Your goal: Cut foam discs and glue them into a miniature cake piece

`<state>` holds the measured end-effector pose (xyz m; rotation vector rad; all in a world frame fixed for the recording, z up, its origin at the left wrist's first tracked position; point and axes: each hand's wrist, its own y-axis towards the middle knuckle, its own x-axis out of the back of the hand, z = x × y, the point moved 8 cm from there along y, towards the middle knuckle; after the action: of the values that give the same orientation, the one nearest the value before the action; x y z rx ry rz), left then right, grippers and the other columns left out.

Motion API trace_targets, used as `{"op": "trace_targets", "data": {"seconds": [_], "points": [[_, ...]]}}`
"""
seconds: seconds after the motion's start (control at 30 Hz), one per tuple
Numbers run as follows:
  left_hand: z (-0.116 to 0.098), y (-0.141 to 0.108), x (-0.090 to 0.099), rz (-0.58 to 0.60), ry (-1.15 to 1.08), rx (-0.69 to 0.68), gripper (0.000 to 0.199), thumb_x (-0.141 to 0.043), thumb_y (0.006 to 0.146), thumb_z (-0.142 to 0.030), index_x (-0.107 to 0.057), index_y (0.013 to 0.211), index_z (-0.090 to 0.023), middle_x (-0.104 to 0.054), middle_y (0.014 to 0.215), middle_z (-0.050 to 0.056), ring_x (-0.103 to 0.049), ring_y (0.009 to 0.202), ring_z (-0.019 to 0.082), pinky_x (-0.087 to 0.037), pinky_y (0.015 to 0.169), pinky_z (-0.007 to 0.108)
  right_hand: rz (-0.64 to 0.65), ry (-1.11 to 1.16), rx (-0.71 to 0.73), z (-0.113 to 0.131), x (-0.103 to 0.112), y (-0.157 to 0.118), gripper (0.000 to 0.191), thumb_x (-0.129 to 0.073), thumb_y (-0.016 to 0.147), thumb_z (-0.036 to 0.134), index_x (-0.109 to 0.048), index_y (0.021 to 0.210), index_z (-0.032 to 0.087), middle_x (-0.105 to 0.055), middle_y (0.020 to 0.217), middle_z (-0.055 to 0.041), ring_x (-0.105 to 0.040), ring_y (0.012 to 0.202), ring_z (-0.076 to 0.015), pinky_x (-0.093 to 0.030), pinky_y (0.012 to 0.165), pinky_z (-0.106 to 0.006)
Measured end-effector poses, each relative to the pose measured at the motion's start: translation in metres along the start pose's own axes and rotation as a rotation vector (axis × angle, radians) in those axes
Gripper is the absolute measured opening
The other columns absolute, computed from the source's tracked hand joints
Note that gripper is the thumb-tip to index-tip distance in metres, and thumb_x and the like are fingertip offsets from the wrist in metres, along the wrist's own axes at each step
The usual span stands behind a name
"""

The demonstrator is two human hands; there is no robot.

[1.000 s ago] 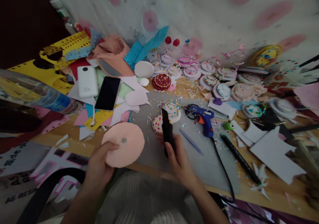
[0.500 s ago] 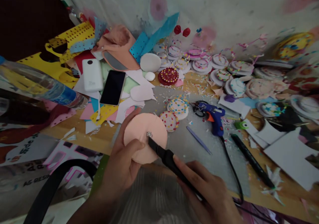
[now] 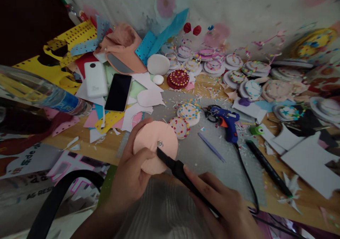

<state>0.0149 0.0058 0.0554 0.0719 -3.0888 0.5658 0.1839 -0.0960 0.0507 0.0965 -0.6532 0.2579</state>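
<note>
My left hand (image 3: 132,171) grips a round peach-coloured disc (image 3: 167,134) by its left side, thumb lying on the top face. A small shiny metal ring (image 3: 160,143) sits near the disc's middle. My right hand (image 3: 220,196) is closed around the handle of a black knife (image 3: 179,170), index finger stretched along it. The dark blade's tip rests at the disc, just below the ring; whether it presses in I cannot tell. Just beyond the disc are two small sprinkled discs, one with red dots (image 3: 179,127) and one with blue and yellow dots (image 3: 189,111).
A blue glue gun (image 3: 228,120), purple tweezers (image 3: 211,147) and a black pen (image 3: 268,168) lie to the right. Several decorated discs line the back. At left are a phone (image 3: 118,92), a white power bank (image 3: 95,79), a water bottle (image 3: 47,94) and foam scraps.
The knife's tip has shifted slightly off the metal ring, down and to the left. Both hands keep their grips, and the disc has barely moved.
</note>
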Motion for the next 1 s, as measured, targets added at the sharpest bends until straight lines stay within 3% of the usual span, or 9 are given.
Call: {"op": "trace_targets", "data": {"seconds": [0.17, 0.3, 0.4, 0.47, 0.63, 0.8, 0.9, 1.0], "points": [[0.010, 0.002, -0.004, -0.003, -0.274, 0.153, 0.051, -0.060, 0.071, -0.016, -0.062, 0.120, -0.032, -0.066, 0.125, -0.001, -0.064, 0.113, 0.024, -0.058, 0.076, 0.023, -0.024, 0.009, -0.005, 0.002, 0.002, -0.001, 0.051, -0.042, 0.099, 0.022, -0.037, 0.150, 0.029, -0.063, 0.085, -0.0051, -0.065, 0.063, -0.0133, -0.055, 0.055, -0.020], [0.002, 0.003, 0.000, -0.051, -0.191, 0.075, 0.033, -0.060, 0.080, -0.027, -0.066, 0.113, -0.026, -0.066, 0.124, 0.003, -0.058, 0.122, 0.027, -0.056, 0.090, 0.032, -0.053, -0.055, -0.037, 0.000, -0.003, -0.001, 0.049, -0.041, 0.099, 0.023, -0.041, 0.148, 0.027, -0.065, 0.083, -0.0060, -0.066, 0.061, -0.0148, -0.057, 0.055, -0.022], [-0.009, 0.002, 0.002, -0.079, -0.020, -0.079, 0.021, -0.062, 0.082, -0.024, -0.070, 0.101, -0.024, -0.062, 0.130, 0.002, -0.046, 0.135, 0.023, -0.037, 0.112, 0.029, -0.094, -0.101, -0.031, 0.000, -0.008, 0.000, 0.050, -0.040, 0.098, 0.022, -0.042, 0.148, 0.026, -0.065, 0.082, -0.0063, -0.065, 0.059, -0.0145, -0.057, 0.054, -0.022], [-0.011, 0.001, 0.002, -0.098, 0.052, -0.139, 0.021, -0.062, 0.083, -0.023, -0.070, 0.103, -0.025, -0.057, 0.137, 0.000, -0.040, 0.139, 0.020, -0.028, 0.117, 0.024, -0.115, -0.128, -0.023, 0.001, -0.011, 0.001, 0.050, -0.040, 0.098, 0.020, -0.042, 0.148, 0.025, -0.064, 0.081, -0.0060, -0.065, 0.058, -0.0146, -0.057, 0.052, -0.021], [0.015, 0.001, -0.001, -0.143, -0.142, 0.033, 0.030, -0.054, 0.091, -0.032, -0.059, 0.121, -0.028, -0.049, 0.147, 0.001, -0.050, 0.132, 0.023, -0.049, 0.101, 0.029, -0.132, -0.162, -0.042, 0.002, -0.019, 0.004, 0.051, -0.042, 0.097, 0.019, -0.041, 0.148, 0.024, -0.064, 0.083, -0.0060, -0.067, 0.061, -0.0166, -0.057, 0.050, -0.024], [0.017, -0.003, 0.004, -0.203, -0.016, -0.037, 0.033, -0.057, 0.091, -0.036, -0.057, 0.123, -0.028, -0.041, 0.152, 0.000, -0.037, 0.141, 0.021, -0.035, 0.114, 0.028, -0.154, -0.147, -0.064, 0.002, -0.030, 0.003, 0.053, -0.038, 0.098, 0.021, -0.036, 0.151, 0.027, -0.064, 0.086, -0.0056, -0.067, 0.060, -0.0164, -0.058, 0.051, -0.026], [0.018, -0.005, 0.003, -0.215, -0.050, -0.038, 0.037, -0.051, 0.094, -0.041, -0.051, 0.130, -0.033, -0.041, 0.151, -0.002, -0.036, 0.142, 0.021, -0.037, 0.113, 0.031, -0.159, -0.125, -0.072, 0.001, -0.035, 0.002, 0.054, -0.038, 0.098, 0.021, -0.033, 0.152, 0.028, -0.065, 0.087, -0.0060, -0.067, 0.061, -0.0156, -0.058, 0.054, -0.024], [0.015, -0.008, 0.000, -0.245, -0.100, -0.001, 0.029, -0.052, 0.093, -0.036, -0.054, 0.122, -0.034, -0.040, 0.152, -0.005, -0.035, 0.142, 0.019, -0.038, 0.112, 0.027, -0.173, -0.146, -0.065, 0.001, -0.039, 0.001, 0.054, -0.040, 0.098, 0.021, -0.034, 0.151, 0.028, -0.065, 0.087, -0.0066, -0.067, 0.063, -0.0161, -0.058, 0.055, -0.024]]}}
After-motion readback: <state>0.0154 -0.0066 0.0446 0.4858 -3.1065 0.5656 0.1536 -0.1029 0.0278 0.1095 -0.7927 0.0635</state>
